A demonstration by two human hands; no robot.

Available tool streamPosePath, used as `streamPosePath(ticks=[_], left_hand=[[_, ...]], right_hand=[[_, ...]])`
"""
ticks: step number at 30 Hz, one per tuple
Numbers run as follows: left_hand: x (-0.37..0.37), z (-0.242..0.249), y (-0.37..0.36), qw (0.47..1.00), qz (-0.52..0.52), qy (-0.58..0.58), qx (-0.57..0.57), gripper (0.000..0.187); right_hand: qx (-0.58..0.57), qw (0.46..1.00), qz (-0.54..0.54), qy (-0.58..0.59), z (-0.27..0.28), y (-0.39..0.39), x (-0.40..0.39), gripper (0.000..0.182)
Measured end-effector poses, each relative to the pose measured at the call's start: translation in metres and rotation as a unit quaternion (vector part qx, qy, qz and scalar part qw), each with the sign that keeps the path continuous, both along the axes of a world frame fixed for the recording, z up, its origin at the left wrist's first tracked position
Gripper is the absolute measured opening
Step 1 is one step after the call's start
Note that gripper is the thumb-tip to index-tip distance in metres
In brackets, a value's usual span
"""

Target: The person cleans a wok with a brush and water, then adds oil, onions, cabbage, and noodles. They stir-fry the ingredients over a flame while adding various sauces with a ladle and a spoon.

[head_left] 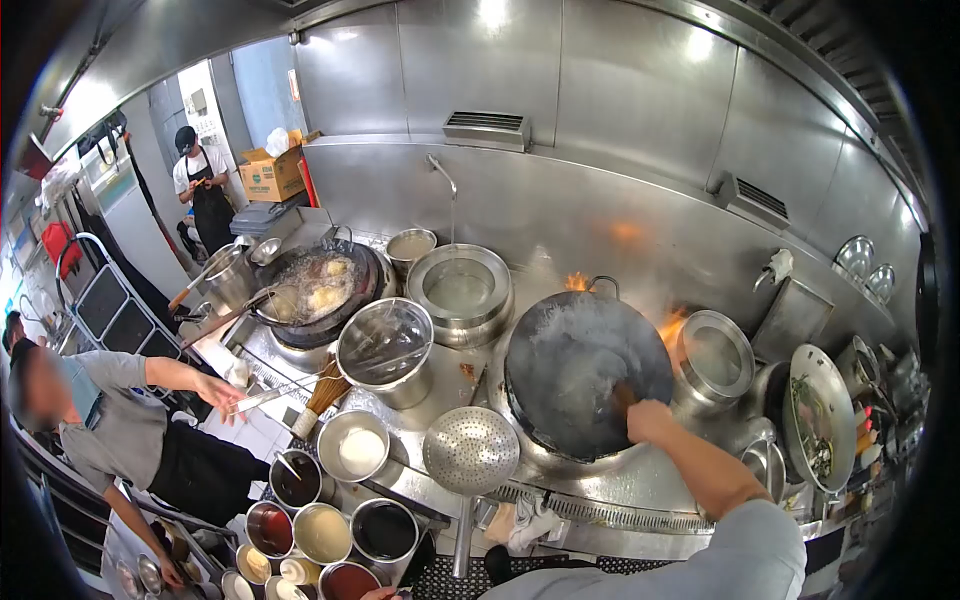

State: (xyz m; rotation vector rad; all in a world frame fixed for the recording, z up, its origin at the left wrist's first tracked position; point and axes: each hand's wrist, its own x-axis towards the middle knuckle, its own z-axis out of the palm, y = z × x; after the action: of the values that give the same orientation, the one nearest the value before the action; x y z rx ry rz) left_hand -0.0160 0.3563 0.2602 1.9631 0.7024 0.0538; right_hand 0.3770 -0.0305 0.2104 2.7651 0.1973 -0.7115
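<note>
My right hand (pixel 652 422) is closed round a brown, wooden-looking tool (pixel 623 397) that reaches into the large black wok (pixel 545 375). Steam blurs the inside of the wok, and I cannot tell what the tool's far end is. Flames show behind the wok and at its right. Of my left hand (pixel 380 594), only a sliver shows at the bottom edge, beside a pot of dark red sauce (pixel 348 582); its fingers are mostly hidden. Left of the wok lies a perforated strainer (pixel 471 450), its long handle pointing toward me.
Food fries in a second wok (pixel 318 285) at the left. Water runs from a tap (pixel 443 172) above a steel pot (pixel 460 285). A co-worker's hand (pixel 222 392) reaches in from the left, near a bamboo brush (pixel 322 392). Several sauce pots stand at lower left. A large pan (pixel 818 418) leans at right.
</note>
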Motion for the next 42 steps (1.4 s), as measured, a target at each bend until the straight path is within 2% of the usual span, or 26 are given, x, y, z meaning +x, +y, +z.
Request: streamPosePath(ticks=[2, 4, 6, 10, 12, 13, 15, 17, 18, 19, 21, 23, 26, 28, 29, 30, 31, 33, 35, 37, 39, 42], left_hand=[[0.000, -0.014, -0.001, 0.999, -0.008, -0.023, 0.040, 0.028], [0.007, -0.024, 0.002, 0.997, -0.026, -0.042, 0.055, 0.029], [0.018, -0.028, 0.005, 0.995, -0.051, -0.047, 0.071, 0.028], [0.038, -0.009, -0.007, 0.979, -0.079, -0.138, 0.130, 0.026], [0.033, -0.036, -0.013, 0.979, -0.071, -0.144, 0.128, 0.022], [0.031, -0.044, -0.015, 0.978, -0.065, -0.154, 0.128, 0.019], [0.022, -0.007, -0.031, 0.990, -0.072, -0.088, 0.078, 0.025], [0.004, -0.023, -0.038, 0.988, -0.062, -0.098, 0.098, 0.024], [-0.007, -0.039, -0.040, 0.988, -0.051, -0.093, 0.109, 0.024], [-0.012, -0.041, -0.043, 0.998, -0.022, -0.041, 0.033, 0.026], [-0.017, -0.047, -0.050, 0.998, -0.010, -0.042, 0.039, 0.027], [-0.016, -0.058, -0.050, 0.998, -0.025, -0.039, 0.034, 0.028], [-0.010, -0.044, -0.059, 0.997, -0.044, -0.028, 0.048, 0.028], [-0.005, -0.031, -0.058, 0.997, -0.032, -0.026, 0.060, 0.028], [-0.004, -0.029, -0.058, 0.990, -0.044, -0.070, 0.117, 0.029], [-0.002, -0.030, -0.060, 0.990, -0.037, -0.067, 0.116, 0.030], [-0.003, -0.030, -0.063, 0.991, -0.027, -0.063, 0.114, 0.031], [-0.003, -0.024, -0.071, 0.995, -0.013, -0.030, 0.090, 0.032], [-0.005, -0.025, -0.071, 0.996, -0.045, -0.034, 0.065, 0.031], [-0.010, -0.031, -0.071, 0.994, -0.058, -0.046, 0.085, 0.031], [-0.014, -0.032, -0.071, 1.000, -0.004, 0.012, 0.029, 0.033], [-0.020, -0.055, -0.065, 1.000, 0.016, -0.007, 0.015, 0.038]], right_hand=[[-0.003, 0.999, 0.032, 0.036, 0.006, 0.008, -0.024, 0.034], [0.103, 0.987, 0.116, 0.044, 0.012, 0.031, -0.041, 0.045], [0.182, 0.973, 0.144, 0.018, -0.001, 0.058, -0.026, 0.055], [0.335, 0.932, 0.023, -0.136, -0.052, 0.108, 0.052, 0.064], [0.367, 0.910, -0.045, -0.189, -0.078, 0.110, 0.079, 0.066], [0.369, 0.910, -0.044, -0.186, -0.079, 0.105, 0.074, 0.066], [0.334, 0.933, 0.043, -0.127, -0.077, 0.088, 0.060, 0.066], [0.295, 0.951, 0.089, -0.035, -0.024, 0.067, 0.007, 0.064], [0.280, 0.951, 0.124, -0.037, -0.033, 0.055, -0.001, 0.063], [0.263, 0.951, 0.157, -0.036, -0.035, 0.048, -0.011, 0.062], [0.270, 0.953, 0.131, -0.031, -0.038, 0.066, 0.011, 0.064], [0.328, 0.927, 0.064, -0.172, -0.066, 0.084, 0.056, 0.067], [0.322, 0.923, 0.022, -0.209, -0.066, 0.095, 0.075, 0.067], [0.298, 0.936, 0.060, -0.176, -0.067, 0.096, 0.054, 0.065], [0.269, 0.949, 0.095, -0.137, -0.067, 0.094, 0.044, 0.063], [0.266, 0.943, 0.103, -0.174, -0.073, 0.090, 0.048, 0.053], [0.262, 0.944, 0.100, -0.173, -0.079, 0.080, 0.068, 0.053], [0.261, 0.941, -0.083, -0.198, -0.090, 0.044, 0.119, 0.041], [0.142, 0.947, -0.067, -0.279, -0.074, 0.004, 0.123, 0.035], [0.059, 0.956, 0.030, -0.286, -0.068, -0.037, 0.115, 0.028], [-0.013, 0.988, 0.051, -0.143, -0.018, -0.052, 0.063, 0.023], [-0.011, 0.990, 0.138, -0.022, 0.012, -0.050, 0.004, 0.025]])
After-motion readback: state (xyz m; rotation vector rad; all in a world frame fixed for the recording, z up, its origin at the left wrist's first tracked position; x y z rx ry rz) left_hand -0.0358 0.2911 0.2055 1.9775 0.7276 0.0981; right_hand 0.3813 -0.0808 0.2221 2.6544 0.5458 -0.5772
